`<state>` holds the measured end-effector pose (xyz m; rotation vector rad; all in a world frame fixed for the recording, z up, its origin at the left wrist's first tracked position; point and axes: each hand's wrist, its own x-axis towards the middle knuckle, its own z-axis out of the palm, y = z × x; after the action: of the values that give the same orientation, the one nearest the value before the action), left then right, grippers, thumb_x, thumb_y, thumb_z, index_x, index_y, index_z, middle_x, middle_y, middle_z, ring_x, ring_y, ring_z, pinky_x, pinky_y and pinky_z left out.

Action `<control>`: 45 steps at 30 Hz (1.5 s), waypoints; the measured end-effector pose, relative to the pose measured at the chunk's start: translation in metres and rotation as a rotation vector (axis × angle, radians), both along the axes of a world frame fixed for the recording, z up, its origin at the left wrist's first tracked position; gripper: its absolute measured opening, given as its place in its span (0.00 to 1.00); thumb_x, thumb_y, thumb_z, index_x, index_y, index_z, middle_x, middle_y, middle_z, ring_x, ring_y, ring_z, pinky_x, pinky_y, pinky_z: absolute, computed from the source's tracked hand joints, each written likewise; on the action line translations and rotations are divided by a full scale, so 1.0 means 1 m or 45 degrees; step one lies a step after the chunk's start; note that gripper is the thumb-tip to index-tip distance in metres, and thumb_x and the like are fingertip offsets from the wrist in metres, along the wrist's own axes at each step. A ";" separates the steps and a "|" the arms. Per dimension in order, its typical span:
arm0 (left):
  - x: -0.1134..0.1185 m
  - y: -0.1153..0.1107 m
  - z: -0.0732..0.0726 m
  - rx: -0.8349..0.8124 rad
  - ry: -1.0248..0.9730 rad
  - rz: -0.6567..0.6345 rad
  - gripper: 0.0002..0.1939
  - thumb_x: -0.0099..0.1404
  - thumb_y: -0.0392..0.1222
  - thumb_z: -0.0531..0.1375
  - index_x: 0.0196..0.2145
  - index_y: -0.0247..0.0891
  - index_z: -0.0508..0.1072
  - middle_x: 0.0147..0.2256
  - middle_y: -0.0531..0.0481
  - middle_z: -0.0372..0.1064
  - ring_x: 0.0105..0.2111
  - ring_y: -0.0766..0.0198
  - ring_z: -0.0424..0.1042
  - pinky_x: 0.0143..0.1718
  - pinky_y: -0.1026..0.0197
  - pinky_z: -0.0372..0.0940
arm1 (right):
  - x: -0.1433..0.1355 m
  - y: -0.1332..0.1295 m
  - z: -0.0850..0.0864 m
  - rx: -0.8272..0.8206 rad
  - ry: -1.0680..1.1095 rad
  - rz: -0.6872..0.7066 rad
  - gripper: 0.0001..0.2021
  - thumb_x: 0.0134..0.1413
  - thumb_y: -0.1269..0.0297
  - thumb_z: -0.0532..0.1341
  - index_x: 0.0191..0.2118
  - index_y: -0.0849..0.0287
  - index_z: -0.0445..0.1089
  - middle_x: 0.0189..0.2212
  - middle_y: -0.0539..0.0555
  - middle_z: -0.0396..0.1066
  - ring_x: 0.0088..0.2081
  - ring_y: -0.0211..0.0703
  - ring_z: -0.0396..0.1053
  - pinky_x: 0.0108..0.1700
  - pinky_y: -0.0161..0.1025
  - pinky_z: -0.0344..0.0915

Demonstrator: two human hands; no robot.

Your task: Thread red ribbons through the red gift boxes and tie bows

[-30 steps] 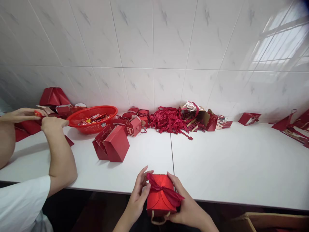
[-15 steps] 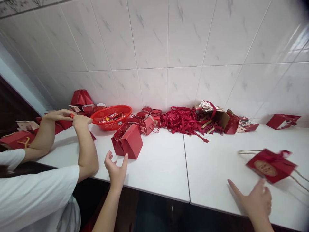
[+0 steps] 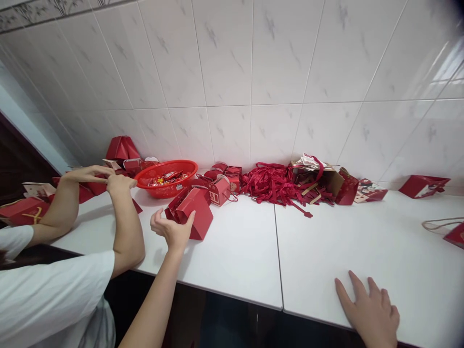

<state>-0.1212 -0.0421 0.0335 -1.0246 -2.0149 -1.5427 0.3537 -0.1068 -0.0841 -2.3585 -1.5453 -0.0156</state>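
A red folded-paper gift box (image 3: 201,217), its top flaps partly parted, stands on the white table. My left hand (image 3: 174,231) is around its near side, the thumb against the front panel and the fingers at the left edge; their contact there is partly hidden. Over the table's front edge at the right, my right hand (image 3: 371,309) is open, palm down, fingers spread, holding nothing. The red box with cord handles (image 3: 456,235) shows only partly at the right border, apart from that hand.
A co-worker's hands (image 3: 121,181) are at the left, near a red basket (image 3: 166,193) of wrapped sweets. Along the tiled wall lie small red boxes (image 3: 220,191), a heap of red ribbons (image 3: 270,181), an open carton (image 3: 335,181) and another red box (image 3: 424,186).
My left hand has moved up to the red gift box and closed around it. My right hand has spread its fingers palm down, and the cord-handled box has shifted right, partly out of view.
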 end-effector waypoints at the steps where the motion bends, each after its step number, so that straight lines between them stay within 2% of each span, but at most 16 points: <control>1: 0.003 -0.002 -0.001 -0.003 0.062 0.032 0.45 0.44 0.53 0.68 0.53 0.32 0.53 0.55 0.31 0.52 0.58 0.42 0.50 0.56 0.39 0.46 | 0.000 0.000 0.000 0.006 -0.001 -0.002 0.34 0.51 0.41 0.49 0.57 0.58 0.63 0.59 0.68 0.54 0.60 0.71 0.50 0.54 0.61 0.51; 5: 0.017 -0.010 0.002 -0.063 -0.034 -0.123 0.38 0.52 0.48 0.64 0.56 0.33 0.51 0.42 0.42 0.69 0.43 0.53 0.69 0.54 0.40 0.49 | 0.001 -0.001 -0.002 0.034 -0.001 0.002 0.34 0.51 0.41 0.48 0.57 0.58 0.64 0.59 0.68 0.54 0.59 0.71 0.50 0.54 0.62 0.51; 8: 0.025 -0.015 0.005 -0.067 -0.194 -0.272 0.34 0.55 0.47 0.62 0.56 0.35 0.56 0.38 0.45 0.72 0.37 0.57 0.72 0.50 0.47 0.59 | 0.001 0.001 0.001 0.064 0.074 -0.010 0.33 0.51 0.41 0.49 0.55 0.60 0.65 0.58 0.69 0.55 0.59 0.72 0.50 0.55 0.64 0.51; 11: 0.036 -0.023 0.003 -0.058 -0.314 -0.562 0.24 0.55 0.48 0.62 0.48 0.36 0.68 0.38 0.44 0.72 0.39 0.57 0.71 0.43 0.55 0.64 | -0.014 0.007 0.015 0.345 0.245 0.009 0.30 0.53 0.44 0.49 0.48 0.66 0.69 0.54 0.72 0.58 0.58 0.69 0.53 0.55 0.62 0.53; 14: 0.058 -0.032 0.001 -0.116 -0.325 -0.849 0.15 0.54 0.48 0.62 0.36 0.35 0.74 0.35 0.45 0.72 0.34 0.60 0.70 0.39 0.59 0.65 | -0.047 0.012 0.041 0.654 0.537 0.284 0.24 0.54 0.49 0.53 0.46 0.64 0.68 0.53 0.68 0.59 0.57 0.60 0.57 0.56 0.55 0.57; 18: 0.102 -0.049 0.004 -0.267 -0.302 -1.162 0.11 0.57 0.46 0.61 0.35 0.37 0.74 0.34 0.48 0.73 0.30 0.64 0.68 0.34 0.62 0.64 | -0.099 0.015 0.083 0.583 0.988 0.853 0.24 0.55 0.57 0.58 0.56 0.54 0.57 0.55 0.58 0.61 0.56 0.50 0.60 0.56 0.50 0.61; 21: 0.131 -0.062 0.005 -0.397 -0.276 -1.359 0.08 0.61 0.44 0.58 0.34 0.38 0.73 0.29 0.51 0.70 0.29 0.64 0.65 0.34 0.63 0.61 | -0.123 0.017 0.103 0.519 1.160 1.074 0.30 0.54 0.60 0.61 0.61 0.50 0.50 0.56 0.57 0.61 0.58 0.50 0.59 0.58 0.51 0.58; 24: 0.148 -0.072 -0.002 -0.383 -0.390 -1.407 0.07 0.62 0.45 0.57 0.35 0.39 0.69 0.31 0.50 0.69 0.31 0.64 0.65 0.36 0.62 0.60 | -0.133 0.017 0.107 0.380 1.451 1.090 0.31 0.54 0.59 0.60 0.62 0.50 0.49 0.44 0.57 0.70 0.45 0.48 0.70 0.47 0.47 0.68; 27: 0.156 -0.080 -0.011 -0.294 -0.644 -1.406 0.19 0.62 0.45 0.58 0.50 0.42 0.62 0.36 0.49 0.69 0.36 0.63 0.66 0.41 0.61 0.60 | -0.137 0.014 0.101 0.358 1.692 0.969 0.24 0.52 0.58 0.62 0.55 0.51 0.60 0.39 0.55 0.71 0.37 0.46 0.71 0.36 0.41 0.71; 30: 0.160 -0.086 -0.016 -0.228 -0.742 -1.442 0.30 0.63 0.45 0.58 0.59 0.44 0.51 0.33 0.52 0.65 0.35 0.64 0.66 0.43 0.60 0.60 | -0.140 0.010 0.097 0.450 1.655 0.935 0.10 0.50 0.58 0.64 0.39 0.53 0.70 0.36 0.54 0.70 0.37 0.45 0.70 0.36 0.40 0.70; 33: 0.161 -0.087 -0.017 -0.211 -0.686 -1.493 0.35 0.62 0.45 0.58 0.62 0.46 0.47 0.32 0.53 0.63 0.33 0.65 0.65 0.41 0.61 0.62 | -0.150 0.009 0.097 0.558 1.589 0.970 0.06 0.49 0.59 0.64 0.31 0.55 0.71 0.39 0.55 0.68 0.42 0.48 0.69 0.43 0.43 0.68; 35: 0.159 -0.084 -0.016 -0.201 -0.654 -1.459 0.32 0.62 0.44 0.59 0.61 0.48 0.51 0.36 0.51 0.65 0.32 0.66 0.66 0.40 0.61 0.64 | -0.158 0.011 0.099 0.551 1.626 1.009 0.06 0.47 0.59 0.64 0.30 0.54 0.71 0.45 0.56 0.67 0.46 0.50 0.68 0.47 0.46 0.66; 38: 0.152 -0.073 -0.014 -0.222 -0.593 -1.439 0.14 0.60 0.43 0.61 0.45 0.44 0.71 0.47 0.46 0.68 0.40 0.62 0.69 0.44 0.60 0.65 | -0.163 0.018 0.107 0.383 1.731 1.099 0.07 0.46 0.58 0.65 0.27 0.53 0.69 0.39 0.53 0.70 0.41 0.50 0.70 0.44 0.46 0.67; 41: 0.146 -0.058 -0.012 -0.298 -0.565 -1.560 0.07 0.60 0.44 0.61 0.32 0.40 0.76 0.40 0.45 0.74 0.43 0.57 0.71 0.47 0.59 0.65 | -0.153 0.033 0.121 0.217 1.651 1.225 0.07 0.43 0.58 0.67 0.25 0.52 0.70 0.38 0.52 0.72 0.42 0.50 0.71 0.48 0.48 0.65; 43: 0.146 -0.050 -0.012 -0.349 -0.587 -1.571 0.08 0.59 0.45 0.61 0.31 0.39 0.77 0.34 0.46 0.75 0.39 0.57 0.74 0.42 0.59 0.68 | -0.140 0.049 0.134 0.169 1.485 1.342 0.05 0.43 0.58 0.67 0.27 0.50 0.73 0.43 0.52 0.72 0.47 0.51 0.69 0.52 0.48 0.63; 45: 0.149 -0.044 -0.013 -0.365 -0.618 -1.509 0.09 0.58 0.46 0.62 0.31 0.39 0.77 0.33 0.46 0.76 0.35 0.57 0.74 0.38 0.60 0.70 | -0.126 0.075 0.149 0.247 1.303 1.334 0.08 0.47 0.55 0.64 0.34 0.49 0.75 0.47 0.53 0.71 0.50 0.52 0.68 0.52 0.47 0.64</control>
<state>0.0281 -0.0856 0.0209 -2.4443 -2.0233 -2.2163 0.2279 -0.0318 0.0645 -0.8431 -1.7807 1.0150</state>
